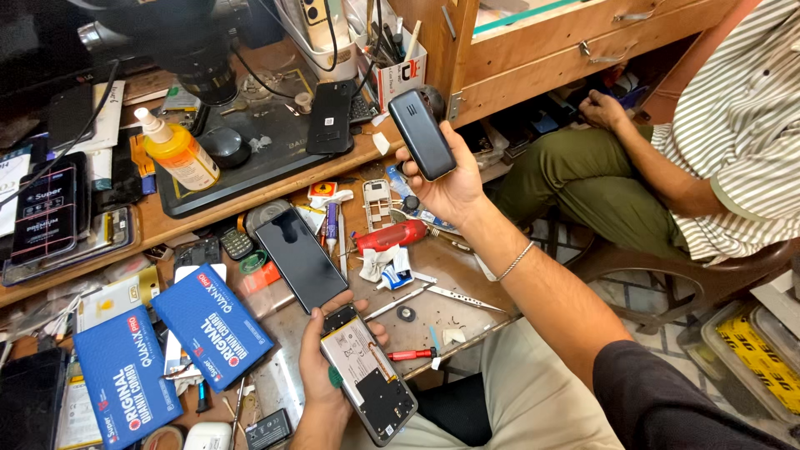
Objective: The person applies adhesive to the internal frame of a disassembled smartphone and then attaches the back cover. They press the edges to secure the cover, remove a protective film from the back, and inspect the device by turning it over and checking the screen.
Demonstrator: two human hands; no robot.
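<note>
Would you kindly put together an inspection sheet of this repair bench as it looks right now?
Surface: wooden workbench, crowded, with a dark mat on the raised shelf.
Job's things: opened smartphone with its internals exposed; small dark keypad phone held up; black phone lying flat.
Clutter: two blue boxes, orange squeeze bottle, red-handled tool, tweezers, small red screwdriver.
Grippers: left hand holds the opened smartphone; right hand grips the keypad phone.
Cables: black leads across the shelf.
Surroundings: seated person in a striped shirt; wooden drawers.
</note>
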